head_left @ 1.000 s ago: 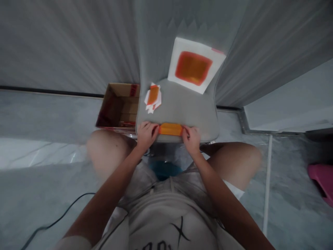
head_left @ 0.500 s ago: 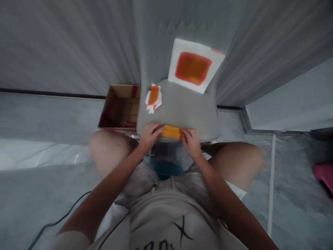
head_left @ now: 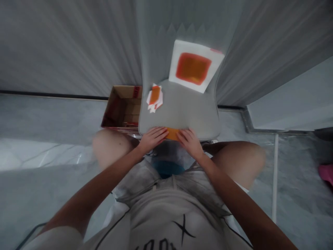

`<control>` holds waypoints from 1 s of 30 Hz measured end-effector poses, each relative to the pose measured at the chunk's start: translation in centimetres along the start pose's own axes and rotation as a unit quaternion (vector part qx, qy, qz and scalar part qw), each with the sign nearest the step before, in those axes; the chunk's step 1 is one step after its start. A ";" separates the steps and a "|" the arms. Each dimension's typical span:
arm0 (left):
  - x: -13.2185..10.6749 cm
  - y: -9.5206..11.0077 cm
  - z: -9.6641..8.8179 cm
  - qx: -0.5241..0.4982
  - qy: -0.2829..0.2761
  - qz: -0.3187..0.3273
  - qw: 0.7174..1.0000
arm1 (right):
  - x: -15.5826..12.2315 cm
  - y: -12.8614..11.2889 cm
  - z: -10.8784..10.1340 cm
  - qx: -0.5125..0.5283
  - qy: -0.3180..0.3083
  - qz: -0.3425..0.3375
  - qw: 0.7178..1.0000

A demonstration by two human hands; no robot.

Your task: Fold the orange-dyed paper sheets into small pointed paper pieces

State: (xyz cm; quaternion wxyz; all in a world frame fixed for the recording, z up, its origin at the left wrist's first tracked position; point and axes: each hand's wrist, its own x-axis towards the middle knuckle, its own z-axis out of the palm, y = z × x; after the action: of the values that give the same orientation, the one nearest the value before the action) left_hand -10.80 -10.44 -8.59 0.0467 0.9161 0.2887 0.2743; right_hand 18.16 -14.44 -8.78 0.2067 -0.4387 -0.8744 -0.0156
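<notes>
A narrow strip of folded orange paper (head_left: 172, 133) lies at the front edge of the grey chair seat (head_left: 182, 111). My left hand (head_left: 153, 137) grips its left end, with the fingers laid together over the top. At the right end my right hand (head_left: 189, 140) holds it the same way, its fingertips pressed on the paper. Both thumbs are mostly hidden. Toward the seat's left side rests a small pile of folded white and orange paper (head_left: 155, 96). A stack of white sheets with an orange-red square (head_left: 194, 68) leans at the back right of the seat.
An open cardboard box (head_left: 118, 104) stands on the floor left of the chair. Beneath the seat's front, between my legs, is a blue object (head_left: 169, 168). Grey curtains (head_left: 78, 45) hang behind. Something pink (head_left: 326, 175) sits at the far right.
The orange paper showed two bands with a crease between them; now it looks like one flat strip. My fingers have moved inward and flattened over its ends.
</notes>
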 end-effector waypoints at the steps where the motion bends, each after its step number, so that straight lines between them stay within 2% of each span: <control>1: 0.1 0.0 0.0 0.006 0.008 0.003 1.000 | 0.0 0.0 -0.1 0.001 -0.002 -0.002 1.000; 5: 0.9 1.0 -0.3 0.033 0.045 0.007 0.998 | 0.3 0.0 -1.4 0.024 -0.005 0.006 1.000; 8: 1.5 2.2 -1.2 0.025 0.052 -0.016 0.998 | 0.9 -0.2 -4.0 0.068 -0.033 0.005 0.997; 13: 1.4 4.0 -3.0 -0.089 -0.033 0.000 0.995 | 1.6 -0.6 -9.5 0.196 -0.139 0.010 0.971; 15: 1.2 4.9 -3.6 -0.143 -0.049 -0.041 0.988 | 1.6 -0.9 -10.9 0.241 -0.172 0.035 0.955; 17: 1.2 6.0 -4.4 -0.208 -0.073 -0.122 0.968 | 1.6 -1.4 -11.8 0.267 -0.183 0.070 0.944; 19: 1.5 7.2 -5.3 -0.281 -0.134 -0.191 0.931 | 1.7 -2.0 -12.3 0.291 -0.191 0.100 0.932; 22: 2.3 8.8 -6.6 -0.352 -0.214 -0.222 0.884 | 2.1 -2.7 -13.0 0.338 -0.211 0.131 0.908; 26: 3.2 10.1 -6.9 -0.397 -0.227 -0.253 0.853 | 3.0 -3.0 -13.8 0.397 -0.259 0.171 0.864; 30: 3.6 10.5 -6.6 -0.447 -0.229 -0.304 0.810 | 3.3 -2.7 -14.3 0.466 -0.288 0.232 0.804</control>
State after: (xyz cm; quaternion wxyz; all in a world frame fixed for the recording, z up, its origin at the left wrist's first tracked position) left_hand -6.52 -17.64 1.31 0.5969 0.6958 0.3786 0.1271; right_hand 19.30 -16.60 5.93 0.1228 -0.4634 -0.6679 0.5692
